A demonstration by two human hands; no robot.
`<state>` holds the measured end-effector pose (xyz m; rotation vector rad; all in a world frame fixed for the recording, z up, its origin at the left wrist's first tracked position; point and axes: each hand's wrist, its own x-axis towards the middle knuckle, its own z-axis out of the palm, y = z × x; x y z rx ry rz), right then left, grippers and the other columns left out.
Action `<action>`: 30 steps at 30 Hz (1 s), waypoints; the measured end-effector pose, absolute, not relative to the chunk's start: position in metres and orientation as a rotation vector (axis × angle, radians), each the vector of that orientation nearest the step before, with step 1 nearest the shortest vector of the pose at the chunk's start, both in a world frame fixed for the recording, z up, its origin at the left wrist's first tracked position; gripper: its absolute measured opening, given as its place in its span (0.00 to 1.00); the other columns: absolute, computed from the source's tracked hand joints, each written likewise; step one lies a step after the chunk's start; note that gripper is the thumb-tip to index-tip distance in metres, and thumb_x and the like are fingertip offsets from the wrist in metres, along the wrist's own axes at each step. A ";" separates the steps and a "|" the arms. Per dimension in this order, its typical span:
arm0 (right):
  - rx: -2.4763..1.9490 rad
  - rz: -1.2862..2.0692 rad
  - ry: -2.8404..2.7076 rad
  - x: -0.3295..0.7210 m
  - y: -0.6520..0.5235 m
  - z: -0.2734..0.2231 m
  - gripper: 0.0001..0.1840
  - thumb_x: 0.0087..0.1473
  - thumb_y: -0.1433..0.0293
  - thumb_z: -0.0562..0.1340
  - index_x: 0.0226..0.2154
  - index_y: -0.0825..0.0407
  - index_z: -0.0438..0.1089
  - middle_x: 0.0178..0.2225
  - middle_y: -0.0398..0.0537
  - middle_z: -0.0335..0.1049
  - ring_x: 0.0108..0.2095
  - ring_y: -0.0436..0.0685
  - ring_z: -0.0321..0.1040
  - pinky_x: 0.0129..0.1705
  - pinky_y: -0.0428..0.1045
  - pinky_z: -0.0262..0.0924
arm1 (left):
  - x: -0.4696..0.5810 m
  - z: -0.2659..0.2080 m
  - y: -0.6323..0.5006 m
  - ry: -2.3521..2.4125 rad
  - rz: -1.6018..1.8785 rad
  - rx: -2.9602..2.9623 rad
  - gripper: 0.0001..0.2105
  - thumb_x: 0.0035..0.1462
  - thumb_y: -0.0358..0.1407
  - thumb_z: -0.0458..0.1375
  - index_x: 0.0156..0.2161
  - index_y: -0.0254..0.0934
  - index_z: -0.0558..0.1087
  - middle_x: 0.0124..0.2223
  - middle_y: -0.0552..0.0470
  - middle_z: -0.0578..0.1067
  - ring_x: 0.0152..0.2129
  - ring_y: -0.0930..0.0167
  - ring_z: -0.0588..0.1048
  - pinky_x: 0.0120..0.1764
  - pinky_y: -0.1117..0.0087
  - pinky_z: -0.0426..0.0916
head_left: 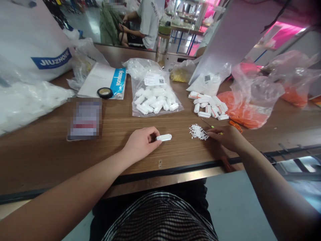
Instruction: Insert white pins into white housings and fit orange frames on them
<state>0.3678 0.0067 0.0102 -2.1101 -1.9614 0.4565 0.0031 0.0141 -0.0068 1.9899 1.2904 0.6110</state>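
My left hand (141,142) pinches one end of a white multi-hole connector housing (164,137) just above the wooden table. Rows of small openings show along its upper face. To the right, my right hand (227,136) has its thumb and fingertips pressed together at the edge of a pile of tiny white plugs (198,132). Whatever is between those fingertips is too small to make out. A thin pick-like tool (212,127) with a yellow-green handle runs behind the right fingers; whether the hand grips it I cannot tell.
Behind the plugs lie stacked white housings (209,104), beside a bag of orange parts (248,108). A clear bag of housings (156,97) lies mid-table. Leftward are black tape (105,93) on a notebook (100,80) and a blurred phone-like object (84,118). Another person (147,23) sits beyond.
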 end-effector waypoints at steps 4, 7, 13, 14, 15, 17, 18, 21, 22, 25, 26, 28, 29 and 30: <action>-2.158 0.448 -1.891 0.375 0.006 0.008 0.14 0.50 0.60 0.63 0.35 0.49 0.81 0.33 0.46 0.80 0.35 0.60 0.75 0.36 0.51 0.62 | 0.003 -0.008 0.014 1.295 0.608 1.988 0.06 0.53 0.39 0.62 0.36 0.41 0.74 0.22 0.59 0.68 0.21 0.74 0.66 0.28 0.71 0.58; -2.144 0.286 -1.915 0.379 0.004 0.004 0.14 0.51 0.61 0.63 0.35 0.50 0.81 0.32 0.48 0.80 0.33 0.60 0.74 0.35 0.51 0.63 | 0.002 -0.008 0.014 1.302 0.598 1.979 0.06 0.53 0.39 0.62 0.36 0.41 0.75 0.22 0.59 0.68 0.21 0.74 0.66 0.28 0.71 0.58; -2.056 0.159 -2.046 0.385 -0.003 0.006 0.15 0.52 0.61 0.61 0.36 0.50 0.80 0.35 0.50 0.79 0.36 0.62 0.74 0.39 0.53 0.63 | 0.003 -0.007 0.015 1.318 0.593 1.981 0.06 0.52 0.39 0.63 0.35 0.41 0.75 0.23 0.59 0.69 0.22 0.73 0.67 0.28 0.71 0.59; -2.074 0.212 -2.016 0.386 -0.004 0.008 0.16 0.52 0.61 0.61 0.37 0.50 0.80 0.34 0.49 0.79 0.35 0.61 0.73 0.37 0.53 0.63 | 0.003 -0.007 0.015 1.320 0.591 1.981 0.06 0.52 0.39 0.63 0.35 0.41 0.74 0.23 0.59 0.68 0.22 0.73 0.67 0.29 0.70 0.59; -2.093 0.256 -1.984 0.387 -0.005 0.010 0.17 0.52 0.60 0.61 0.38 0.49 0.80 0.33 0.48 0.79 0.33 0.61 0.73 0.36 0.52 0.62 | 0.003 -0.007 0.015 1.322 0.590 1.982 0.06 0.52 0.39 0.63 0.35 0.41 0.74 0.23 0.59 0.68 0.22 0.73 0.67 0.29 0.70 0.59; -2.120 0.301 -1.942 0.387 -0.008 0.015 0.18 0.52 0.60 0.60 0.39 0.49 0.81 0.30 0.47 0.79 0.30 0.59 0.71 0.32 0.52 0.61 | 0.003 -0.007 0.015 1.324 0.585 1.980 0.06 0.53 0.39 0.63 0.35 0.41 0.74 0.23 0.59 0.68 0.22 0.73 0.67 0.29 0.70 0.59; -2.128 0.305 -1.934 0.387 -0.009 0.016 0.18 0.53 0.60 0.59 0.39 0.48 0.81 0.28 0.47 0.78 0.29 0.59 0.70 0.31 0.51 0.60 | 0.003 -0.007 0.015 1.325 0.582 1.977 0.06 0.53 0.39 0.63 0.35 0.41 0.74 0.23 0.59 0.68 0.22 0.73 0.67 0.29 0.70 0.59; -2.188 0.277 -1.899 0.386 -0.010 0.016 0.19 0.52 0.58 0.60 0.39 0.49 0.81 0.25 0.46 0.76 0.25 0.57 0.68 0.30 0.51 0.58 | 0.003 -0.007 0.015 1.327 0.578 1.972 0.06 0.53 0.39 0.63 0.35 0.41 0.74 0.23 0.59 0.68 0.22 0.73 0.67 0.29 0.70 0.59; -2.218 0.264 -1.882 0.386 -0.011 0.014 0.19 0.52 0.56 0.61 0.38 0.49 0.81 0.25 0.46 0.76 0.25 0.57 0.67 0.29 0.51 0.57 | 0.003 -0.007 0.014 1.329 0.577 1.973 0.06 0.52 0.39 0.63 0.35 0.41 0.74 0.22 0.59 0.67 0.22 0.73 0.67 0.29 0.70 0.59; -2.247 0.201 -1.884 0.386 -0.013 0.007 0.19 0.50 0.55 0.62 0.35 0.49 0.81 0.26 0.47 0.76 0.26 0.58 0.69 0.30 0.51 0.57 | 0.003 -0.006 0.015 1.327 0.572 1.973 0.06 0.53 0.39 0.63 0.35 0.42 0.74 0.22 0.60 0.68 0.21 0.74 0.67 0.28 0.70 0.59; -2.224 0.182 -1.905 0.386 -0.013 0.005 0.18 0.50 0.56 0.62 0.34 0.49 0.81 0.27 0.47 0.77 0.27 0.58 0.69 0.30 0.51 0.58 | 0.002 -0.006 0.015 1.327 0.571 1.972 0.06 0.53 0.39 0.63 0.35 0.42 0.74 0.22 0.59 0.68 0.21 0.74 0.67 0.28 0.70 0.59; -2.149 0.166 -1.955 0.387 -0.014 0.002 0.17 0.51 0.58 0.61 0.34 0.50 0.80 0.30 0.48 0.77 0.29 0.58 0.71 0.32 0.51 0.59 | 0.002 -0.006 0.015 1.330 0.570 1.972 0.06 0.52 0.40 0.63 0.35 0.42 0.74 0.23 0.59 0.68 0.22 0.73 0.67 0.28 0.70 0.59; -2.108 0.169 -1.975 0.388 -0.014 0.001 0.17 0.51 0.59 0.60 0.34 0.50 0.80 0.31 0.48 0.78 0.30 0.58 0.71 0.33 0.51 0.60 | 0.002 -0.007 0.015 1.335 0.568 1.972 0.06 0.52 0.40 0.63 0.35 0.42 0.74 0.23 0.59 0.68 0.22 0.73 0.68 0.28 0.70 0.59; -2.078 0.180 -1.992 0.389 -0.013 0.001 0.17 0.51 0.60 0.59 0.35 0.50 0.80 0.32 0.48 0.78 0.31 0.58 0.72 0.34 0.51 0.61 | 0.002 -0.007 0.015 1.339 0.565 1.970 0.06 0.52 0.40 0.63 0.35 0.42 0.74 0.23 0.59 0.68 0.22 0.73 0.68 0.28 0.70 0.59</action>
